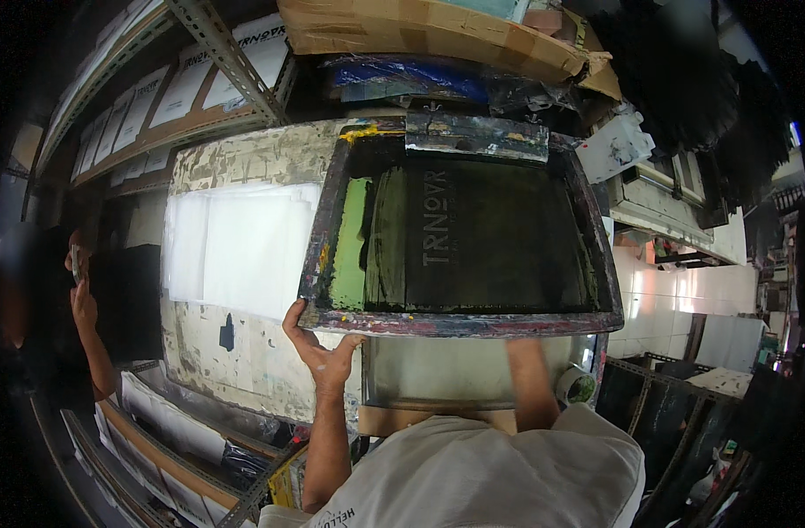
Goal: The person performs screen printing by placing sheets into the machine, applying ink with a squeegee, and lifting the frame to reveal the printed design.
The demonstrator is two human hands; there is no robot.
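Observation:
A screen printing frame (460, 325) with ink-stained edges lies tilted in front of me. Its dark mesh (508, 238) carries faint lettering, and a light green strip (350, 251) runs down its left part. My left hand (326, 356) grips the frame's near left corner, thumb and a finger spread along the edge. The right forearm (533, 383) passes beneath the near edge; the frame hides that hand. Left of the frame, a white sheet (253, 246) lies on a paint-marked board (244, 150). A dark hinge clamp (477, 136) meets the frame's far edge.
A metal shelf (226, 53) with white printed sheets stands at far left. Behind the frame is a cardboard box (420, 26). Another person's hand (83, 304) holds a phone-like object at left. A small round container (578, 385) sits by my right forearm.

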